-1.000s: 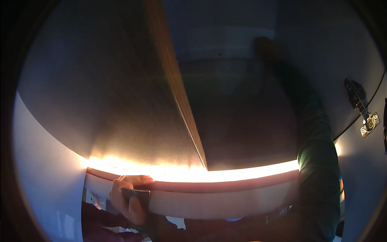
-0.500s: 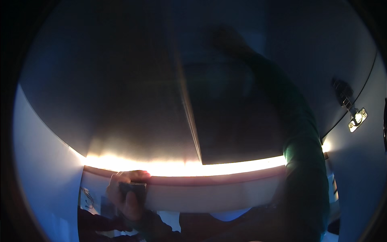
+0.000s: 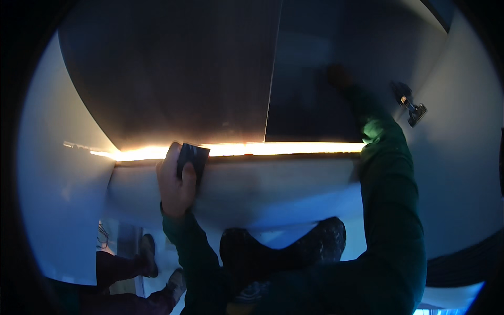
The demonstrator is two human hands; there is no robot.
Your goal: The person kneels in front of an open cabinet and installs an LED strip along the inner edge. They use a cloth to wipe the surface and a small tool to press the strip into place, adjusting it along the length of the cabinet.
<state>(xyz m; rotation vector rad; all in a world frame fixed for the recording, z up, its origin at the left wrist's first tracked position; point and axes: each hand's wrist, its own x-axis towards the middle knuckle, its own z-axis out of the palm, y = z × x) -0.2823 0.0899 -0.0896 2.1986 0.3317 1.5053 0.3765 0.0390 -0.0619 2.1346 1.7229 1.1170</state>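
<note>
My left hand is closed around a small dark flat rectangular piece, thumb across its near face. It holds the piece upright at the front edge of a pale board, beside a bright strip of light. My right arm, in a green sleeve, reaches over the board to the dark panels beyond. In deep shadow there, my right hand is close to the right-hand dark panel; its fingers do not show clearly. Whether it touches the panel cannot be made out.
White side walls stand at left and right. A metal hinge juts from the right wall. A thin seam divides the dark panels. At lower left are another person's legs and shoes. My dark-trousered knees are below the board.
The view has shifted, showing more of the board and floor. My left hand appears higher and farther right with the dark piece. My right hand appears lower and farther right, still near the panel.
</note>
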